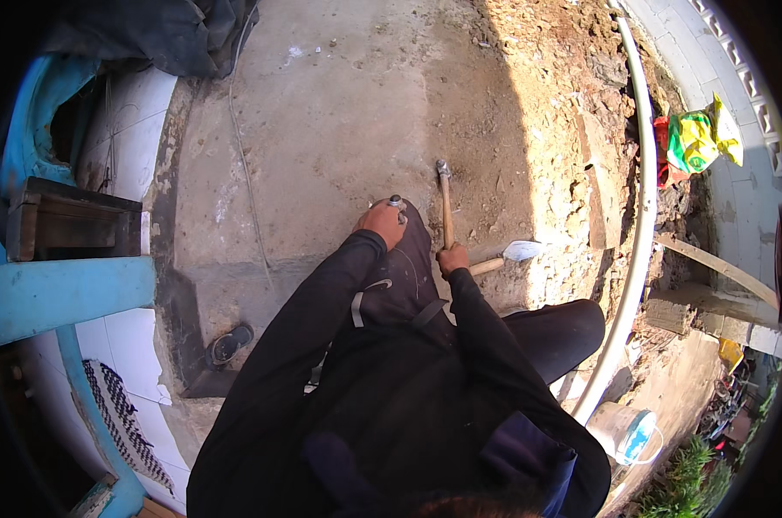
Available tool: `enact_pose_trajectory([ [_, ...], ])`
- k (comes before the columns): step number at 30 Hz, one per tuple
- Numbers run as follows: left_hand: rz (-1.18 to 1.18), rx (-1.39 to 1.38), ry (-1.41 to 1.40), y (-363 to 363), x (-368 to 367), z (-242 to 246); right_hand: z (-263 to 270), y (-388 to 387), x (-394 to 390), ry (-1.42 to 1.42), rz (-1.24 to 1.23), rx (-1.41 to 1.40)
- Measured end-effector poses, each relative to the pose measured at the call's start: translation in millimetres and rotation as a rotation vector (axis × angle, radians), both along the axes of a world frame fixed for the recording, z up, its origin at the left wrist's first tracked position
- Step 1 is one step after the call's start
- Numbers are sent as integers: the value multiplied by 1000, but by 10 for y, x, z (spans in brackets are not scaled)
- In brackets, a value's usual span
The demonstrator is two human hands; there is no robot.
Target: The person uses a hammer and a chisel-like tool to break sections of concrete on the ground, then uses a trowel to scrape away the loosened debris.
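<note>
My left hand is closed around a metal tool above my bent knee; only its round end shows, and the rest is hidden by my fingers. My right hand grips the lower end of the wooden handle of a hammer. The hammer's metal head points away from me, over the dusty concrete floor. Beside my right hand lies a trowel with a wooden handle, its pale blade in the sunlight.
Broken soil and rubble run along the right, beside a long white pipe. Colourful plastic bags lie past it, and a bucket at lower right. On the left are a sandal, a thin cord and a blue frame.
</note>
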State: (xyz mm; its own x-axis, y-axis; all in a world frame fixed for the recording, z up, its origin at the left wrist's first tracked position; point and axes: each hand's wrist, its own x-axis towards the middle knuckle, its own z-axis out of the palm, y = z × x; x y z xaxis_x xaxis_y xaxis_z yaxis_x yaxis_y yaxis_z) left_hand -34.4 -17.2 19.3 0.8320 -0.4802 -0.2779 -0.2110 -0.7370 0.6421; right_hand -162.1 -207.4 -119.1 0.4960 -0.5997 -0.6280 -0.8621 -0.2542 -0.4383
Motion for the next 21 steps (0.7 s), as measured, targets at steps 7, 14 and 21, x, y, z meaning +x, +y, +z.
enact_pose_trajectory([
  [7,13,4,44,86,-28,41,1801,-301,605,-911,-39,-93],
  [14,27,-7,31,216,-34,-16,3225,-238,1210,-1569,-56,-424],
  [21,9,-28,-7,134,-43,38,264,1,-71,77,-46,195],
])
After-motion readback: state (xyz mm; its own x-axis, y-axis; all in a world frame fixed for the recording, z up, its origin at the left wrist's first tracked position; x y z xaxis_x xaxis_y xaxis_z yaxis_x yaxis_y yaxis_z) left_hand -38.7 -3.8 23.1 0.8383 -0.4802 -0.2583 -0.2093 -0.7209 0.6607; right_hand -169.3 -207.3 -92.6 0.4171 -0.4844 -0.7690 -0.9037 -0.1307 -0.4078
